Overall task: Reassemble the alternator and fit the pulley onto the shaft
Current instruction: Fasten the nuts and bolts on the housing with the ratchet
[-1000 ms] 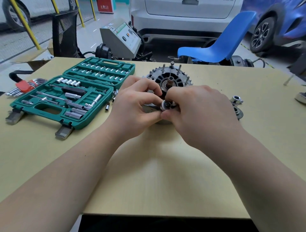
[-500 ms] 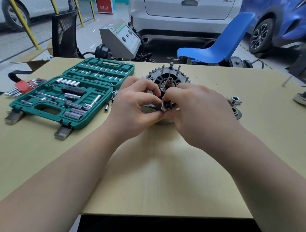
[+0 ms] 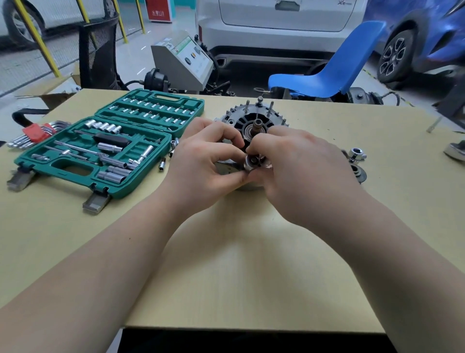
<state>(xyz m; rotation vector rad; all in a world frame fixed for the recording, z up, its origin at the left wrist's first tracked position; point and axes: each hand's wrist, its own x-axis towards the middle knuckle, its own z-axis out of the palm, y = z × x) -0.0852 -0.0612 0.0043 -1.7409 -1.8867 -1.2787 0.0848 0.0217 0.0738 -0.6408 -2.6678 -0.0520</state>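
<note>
Nothing moved; both hands' fingers (image 3: 234, 151) still pinch socket (image 3: 252, 162) before alternator (image 3: 254, 121).

White lettering on the red sign (image 3: 159, 10) and the car's badge (image 3: 344, 3) are too blurred to read

Both forearms are reaching forward, converging at the middle. The left hand (image 3: 201, 161) and right hand (image 3: 299, 166) are meeting fingertip to fingertip, fingers curled and pinching
</note>
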